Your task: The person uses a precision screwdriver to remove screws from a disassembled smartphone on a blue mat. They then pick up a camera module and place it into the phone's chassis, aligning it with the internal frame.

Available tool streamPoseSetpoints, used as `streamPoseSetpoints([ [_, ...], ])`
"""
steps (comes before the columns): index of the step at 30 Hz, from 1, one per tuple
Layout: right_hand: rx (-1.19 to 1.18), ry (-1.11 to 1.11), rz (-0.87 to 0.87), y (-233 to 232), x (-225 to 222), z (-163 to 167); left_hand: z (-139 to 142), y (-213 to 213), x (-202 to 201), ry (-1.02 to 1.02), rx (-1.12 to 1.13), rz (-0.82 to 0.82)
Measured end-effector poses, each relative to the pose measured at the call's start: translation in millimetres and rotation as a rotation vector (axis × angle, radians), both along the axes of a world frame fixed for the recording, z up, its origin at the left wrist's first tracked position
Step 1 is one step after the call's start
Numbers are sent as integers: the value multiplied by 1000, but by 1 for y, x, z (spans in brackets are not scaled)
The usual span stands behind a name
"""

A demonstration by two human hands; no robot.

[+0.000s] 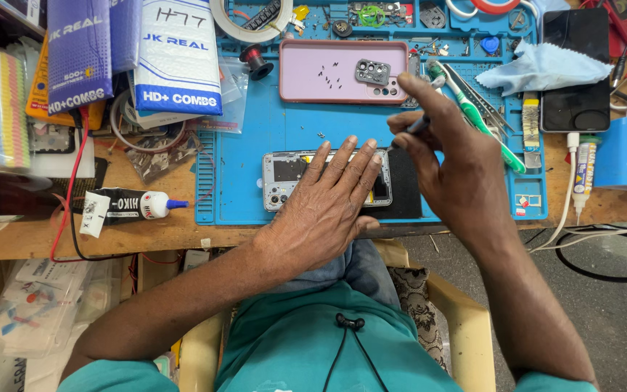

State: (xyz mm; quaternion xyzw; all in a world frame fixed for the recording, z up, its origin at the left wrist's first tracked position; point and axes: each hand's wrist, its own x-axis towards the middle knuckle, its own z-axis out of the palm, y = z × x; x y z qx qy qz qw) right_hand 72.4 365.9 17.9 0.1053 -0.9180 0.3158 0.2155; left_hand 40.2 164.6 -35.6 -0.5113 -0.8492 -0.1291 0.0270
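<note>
The opened phone (288,178) lay on the blue mat (255,131), pinned under the left hand (324,207), its fingers spread flat. Just beside it, the right hand (448,163) pinched a small dark tool (416,125), its tip hidden. The left hand covered much of the phone's middle.

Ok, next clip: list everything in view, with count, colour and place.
opened phone with its back removed: one, grey, on the mat under the left hand
blue silicone work mat: one, centre of the wooden bench
pink phone case: one, mat top, holds tiny screws and a grey camera frame
green-handled tool: one, right of mat
glue tube: one, black and white, bench left
black phone: one, right
left hand: flat on phone
right hand: pinching a thin dark tool
</note>
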Motion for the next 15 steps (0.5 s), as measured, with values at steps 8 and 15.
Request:
streamPoseSetpoints([
  [8,-9,43,135,4,-8,4,-3,-1,1,22,7,6],
  [15,44,9,81,12,-12,-1,0,-1,2,45,5,23],
])
